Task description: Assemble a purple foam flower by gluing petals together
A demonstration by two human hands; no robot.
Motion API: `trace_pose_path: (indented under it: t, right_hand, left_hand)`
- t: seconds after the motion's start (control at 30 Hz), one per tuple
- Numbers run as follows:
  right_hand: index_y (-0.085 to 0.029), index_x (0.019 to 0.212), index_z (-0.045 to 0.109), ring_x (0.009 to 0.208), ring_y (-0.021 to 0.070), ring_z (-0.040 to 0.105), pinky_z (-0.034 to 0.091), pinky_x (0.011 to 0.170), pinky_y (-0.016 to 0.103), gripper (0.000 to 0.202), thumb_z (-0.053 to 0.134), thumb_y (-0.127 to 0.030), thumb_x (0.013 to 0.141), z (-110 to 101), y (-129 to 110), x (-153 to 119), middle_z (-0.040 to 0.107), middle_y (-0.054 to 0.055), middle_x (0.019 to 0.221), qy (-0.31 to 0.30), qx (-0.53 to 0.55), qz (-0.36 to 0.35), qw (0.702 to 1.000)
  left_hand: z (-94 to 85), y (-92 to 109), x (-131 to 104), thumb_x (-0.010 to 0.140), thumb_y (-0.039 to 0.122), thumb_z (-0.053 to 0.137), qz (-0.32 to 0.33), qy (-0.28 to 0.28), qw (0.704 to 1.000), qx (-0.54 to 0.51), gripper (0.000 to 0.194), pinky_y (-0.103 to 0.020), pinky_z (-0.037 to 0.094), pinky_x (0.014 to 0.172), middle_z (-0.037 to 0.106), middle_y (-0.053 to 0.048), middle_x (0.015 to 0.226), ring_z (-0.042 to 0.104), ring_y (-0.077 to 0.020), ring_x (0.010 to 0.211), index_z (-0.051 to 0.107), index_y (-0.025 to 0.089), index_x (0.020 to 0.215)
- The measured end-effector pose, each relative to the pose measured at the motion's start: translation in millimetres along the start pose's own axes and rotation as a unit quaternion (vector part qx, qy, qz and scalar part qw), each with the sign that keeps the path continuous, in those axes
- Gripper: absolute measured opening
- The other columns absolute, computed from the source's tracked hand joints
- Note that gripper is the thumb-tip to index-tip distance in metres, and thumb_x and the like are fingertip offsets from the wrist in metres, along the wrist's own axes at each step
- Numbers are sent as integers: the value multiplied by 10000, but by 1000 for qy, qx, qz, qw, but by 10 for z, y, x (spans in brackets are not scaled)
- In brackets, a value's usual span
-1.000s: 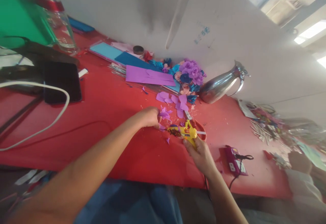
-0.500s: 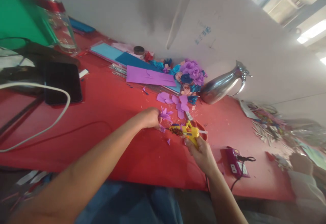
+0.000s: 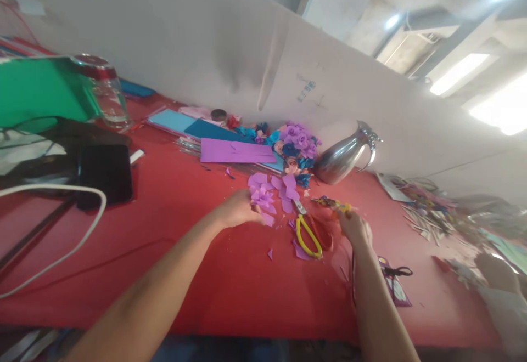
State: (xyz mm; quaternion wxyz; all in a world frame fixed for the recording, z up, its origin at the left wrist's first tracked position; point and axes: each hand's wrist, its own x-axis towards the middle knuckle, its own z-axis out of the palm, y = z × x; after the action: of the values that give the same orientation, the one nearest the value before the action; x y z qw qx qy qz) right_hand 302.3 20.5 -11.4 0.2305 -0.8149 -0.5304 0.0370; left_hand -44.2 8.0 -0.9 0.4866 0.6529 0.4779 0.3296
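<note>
My left hand (image 3: 239, 209) is closed on a purple paper flower (image 3: 262, 197), just in front of loose purple petals (image 3: 285, 189). Farther right, my right hand (image 3: 354, 227) grips a yellow glue gun (image 3: 340, 207) whose dark nozzle points left. Between the hands lie scissors (image 3: 308, 236) with yellow and red handles, beside purple scraps. Behind the petals a purple paper sheet (image 3: 239, 151) rests on blue sheets. Finished purple, blue and pink paper flowers (image 3: 298, 142) are heaped near the wall.
A metal jug (image 3: 341, 159) leans by the wall. At left are a phone (image 3: 105, 175), a white cable (image 3: 96, 225) and a glass jar (image 3: 107, 96). A purple box (image 3: 397, 290) lies by my right forearm. Another person's hand (image 3: 496, 271) shows at far right.
My right hand has carried the glue gun right, away from the flower, uncovering the scissors. My left hand still holds the flower, now nearer the petals. The view has tilted up.
</note>
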Motion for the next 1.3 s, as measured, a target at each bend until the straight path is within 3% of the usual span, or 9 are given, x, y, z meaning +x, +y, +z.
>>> trace_pose_path:
  t: [0.1, 0.17, 0.27, 0.47, 0.6, 0.73, 0.9, 1.07, 1.3]
  right_hand:
    - [-166, 860, 708, 1010, 320, 583, 406, 880, 452, 226, 585, -337, 779, -36, -332, -175, 683, 180, 985, 45, -9, -108, 993]
    - [-210, 885, 721, 955, 249, 611, 429, 879, 379, 205, 564, -308, 796, -32, -673, -351, 700, 94, 978, -111, 99, -255, 956]
    - [-227, 872, 728, 888, 191, 623, 451, 801, 294, 169, 593, -260, 777, -1, -1158, -571, 708, 36, 929, -339, 187, -356, 850]
    - [-166, 643, 670, 632, 125, 545, 358, 591, 231, 42, 649, -144, 672, 78, -1470, -711, 645, -5, 663, -324, 161, -401, 842]
    - [-166, 617, 681, 639, 128, 544, 352, 603, 240, 54, 656, -168, 666, 157, -1394, -679, 649, -4, 670, -314, 219, -350, 855]
    - [-180, 700, 725, 652, 142, 545, 373, 625, 264, 104, 652, -249, 672, 206, -1303, -607, 664, 5, 692, -246, 378, -174, 876]
    - [-181, 723, 733, 589, 119, 516, 360, 592, 261, 216, 743, -374, 628, 181, -1227, -540, 654, -4, 625, -221, 570, -12, 791]
    - [-191, 695, 724, 545, 97, 492, 353, 545, 243, 245, 818, -359, 544, 177, -1172, -467, 621, -17, 590, -197, 657, 64, 724]
    - [-200, 694, 735, 596, 102, 504, 371, 587, 250, 234, 821, -363, 550, 210, -1206, -483, 648, -8, 645, -184, 689, 89, 696]
  left_hand:
    - [3, 74, -35, 514, 250, 771, 39, -12, 998, -52, 202, -261, 454, 605, 664, 0, 644, 634, -200, 703, 604, 196, 615]
    - [20, 96, -50, 564, 252, 735, 56, -24, 994, -96, 165, -265, 471, 606, 673, -8, 666, 647, -201, 705, 586, 197, 607]
    - [42, 103, -70, 627, 264, 688, 60, -49, 986, -149, 149, -272, 489, 608, 662, -13, 649, 650, -191, 663, 557, 195, 611]
    - [21, 123, -97, 691, 230, 635, 66, -67, 991, -97, 147, -234, 450, 574, 644, 7, 674, 614, -156, 642, 496, 189, 673]
    - [27, 104, -65, 726, 230, 626, 103, -43, 994, -4, 91, -242, 447, 616, 652, 1, 749, 601, -161, 695, 553, 188, 761]
    - [54, 66, -7, 812, 239, 572, 177, 19, 982, 55, 118, -290, 469, 750, 641, -39, 886, 590, -177, 808, 606, 194, 917]
    - [72, 87, 16, 864, 170, 470, 228, 61, 970, 65, 194, -300, 461, 820, 630, -85, 967, 583, -184, 901, 660, 187, 828]
    - [119, 111, -2, 804, 235, 590, 141, 104, 985, 8, 140, -279, 466, 769, 696, -76, 898, 633, -196, 845, 720, 186, 792]
    - [186, 65, 18, 635, 277, 749, -23, 192, 961, -199, 169, -308, 443, 836, 724, -21, 720, 642, -193, 780, 749, 168, 765]
